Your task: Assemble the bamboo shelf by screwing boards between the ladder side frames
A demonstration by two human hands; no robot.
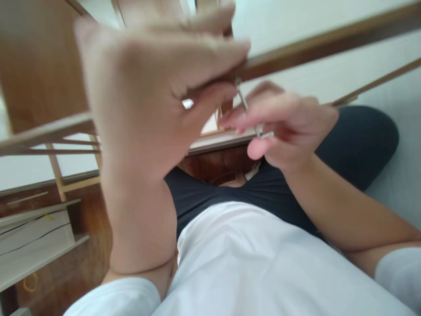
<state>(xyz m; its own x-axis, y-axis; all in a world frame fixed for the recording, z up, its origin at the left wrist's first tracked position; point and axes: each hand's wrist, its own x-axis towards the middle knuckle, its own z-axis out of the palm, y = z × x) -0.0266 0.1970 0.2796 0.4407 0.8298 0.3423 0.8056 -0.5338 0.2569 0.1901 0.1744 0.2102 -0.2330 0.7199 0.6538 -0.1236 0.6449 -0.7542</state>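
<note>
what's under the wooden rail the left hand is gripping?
Below the wooden rail: a thin metal tool pinched in the right hand, angled up toward it. The left hand covers where tool meets rail, so the fastener isn't visible.

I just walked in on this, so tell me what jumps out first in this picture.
The left hand fills the upper left, very close and blurred, its fingers closed on a wooden rail. Just right of centre, the right hand pinches a thin metal tool angled up toward that rail.
</note>
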